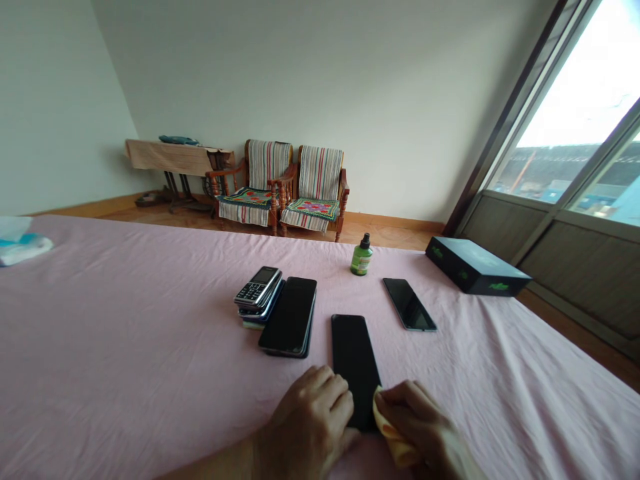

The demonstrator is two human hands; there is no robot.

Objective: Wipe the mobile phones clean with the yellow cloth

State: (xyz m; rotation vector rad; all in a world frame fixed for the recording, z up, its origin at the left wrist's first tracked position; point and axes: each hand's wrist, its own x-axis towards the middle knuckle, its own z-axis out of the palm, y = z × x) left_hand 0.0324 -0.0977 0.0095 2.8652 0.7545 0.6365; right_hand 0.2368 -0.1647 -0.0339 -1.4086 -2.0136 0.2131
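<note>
A black smartphone (354, 353) lies screen up on the pink sheet in front of me. My left hand (315, 417), fingers curled, holds it along its lower left edge. Bunched in my right hand (425, 427) is a yellow cloth (395, 443), pressed against the phone's lower right edge. Past my left hand, a large dark smartphone (291, 313) rests on top of another. Beside it stands a stack of phones topped by a keypad phone (259, 285). Another smartphone (409, 305) lies by itself to the right.
Behind the phones stands a green bottle (362, 257) with a black cap. A black box (475, 267) sits at the right edge of the pink sheet (125, 347). White and blue packaging (23, 248) is at far left. Two wooden chairs (313, 190) and a cloth-covered table (170, 158) stand by the wall.
</note>
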